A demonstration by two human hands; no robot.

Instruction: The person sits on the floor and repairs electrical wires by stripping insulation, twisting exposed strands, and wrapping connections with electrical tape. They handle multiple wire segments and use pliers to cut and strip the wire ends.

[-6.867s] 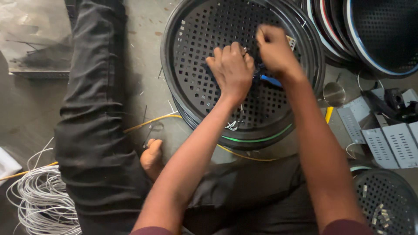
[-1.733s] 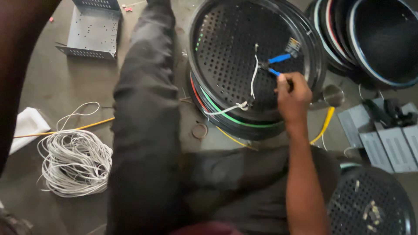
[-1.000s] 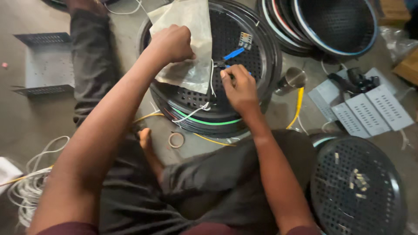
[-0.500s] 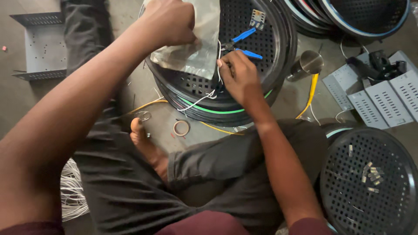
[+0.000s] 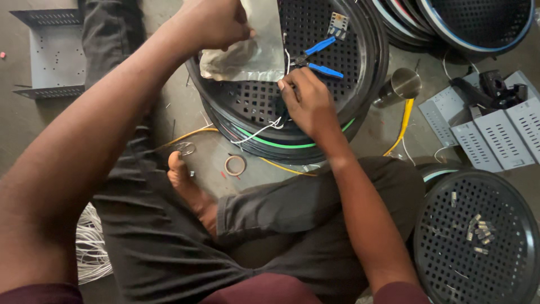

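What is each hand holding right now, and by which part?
The left hand pinches a clear plastic bag by its upper left edge. The right hand rests on the black perforated round panel; whether its fingers grip the white wire cannot be told.

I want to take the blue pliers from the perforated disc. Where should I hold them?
Grip the pliers by the two blue handles, coming from the right with the right hand. The handles spread open toward the right and lie free on the perforated disc; the metal nose points left toward the plastic bag.
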